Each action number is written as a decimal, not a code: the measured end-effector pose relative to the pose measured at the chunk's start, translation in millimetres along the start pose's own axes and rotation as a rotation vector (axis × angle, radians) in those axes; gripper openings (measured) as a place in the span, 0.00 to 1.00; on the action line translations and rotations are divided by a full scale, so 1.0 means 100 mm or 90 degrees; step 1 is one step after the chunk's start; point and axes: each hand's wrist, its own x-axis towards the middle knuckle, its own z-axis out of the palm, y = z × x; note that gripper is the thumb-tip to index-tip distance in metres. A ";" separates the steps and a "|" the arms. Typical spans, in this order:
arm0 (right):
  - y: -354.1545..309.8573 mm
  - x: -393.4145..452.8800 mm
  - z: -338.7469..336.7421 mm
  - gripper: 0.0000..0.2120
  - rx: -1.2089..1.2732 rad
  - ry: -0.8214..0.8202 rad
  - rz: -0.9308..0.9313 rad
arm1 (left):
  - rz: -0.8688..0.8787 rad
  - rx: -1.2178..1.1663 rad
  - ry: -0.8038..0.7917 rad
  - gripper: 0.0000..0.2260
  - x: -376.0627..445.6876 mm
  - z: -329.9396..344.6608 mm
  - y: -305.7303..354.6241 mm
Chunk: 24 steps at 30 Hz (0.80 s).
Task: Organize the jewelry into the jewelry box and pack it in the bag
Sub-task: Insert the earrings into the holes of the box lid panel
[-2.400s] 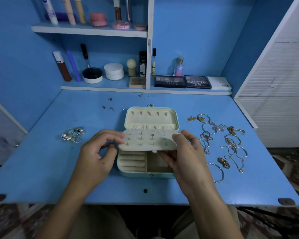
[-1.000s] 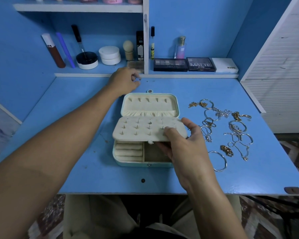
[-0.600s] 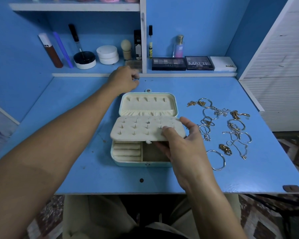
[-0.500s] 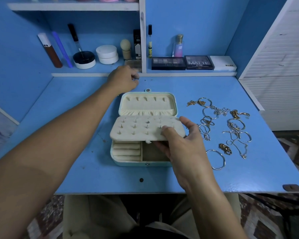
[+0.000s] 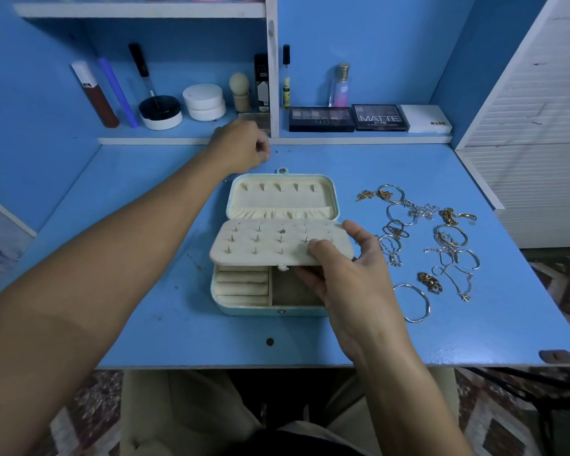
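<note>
The person's left hand [image 5: 241,148] has left the cream earring panel [image 5: 278,243] of the pale blue jewellery box [image 5: 270,309] and has reached to the far edge of the blue bench [image 5: 145,324], fingers curled there. The small silver jewellery heap at the left is out of view now.

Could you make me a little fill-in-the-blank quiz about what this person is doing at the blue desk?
1. The right hand holds up the cream earring panel of the open pale-green jewelry box with a grip between thumb and ____.
2. The loose pile of bracelets and chains lies on the blue desk to the ____ of the box.
3. The left hand reaches to the desk's ____ edge, below the shelf.

Missing words: fingers; right; far
</note>
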 end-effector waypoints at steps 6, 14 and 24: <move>0.00 -0.02 -0.01 0.20 -0.005 -0.003 -0.004 | 0.020 0.009 0.004 0.07 -0.01 -0.01 0.06; 0.02 -0.01 -0.02 0.19 -0.007 -0.003 -0.013 | 0.060 -0.196 -0.031 0.06 -0.33 -0.32 0.37; 0.03 -0.01 -0.02 0.18 -0.005 -0.004 -0.022 | 0.187 -0.211 -0.246 0.03 -0.98 -0.55 0.75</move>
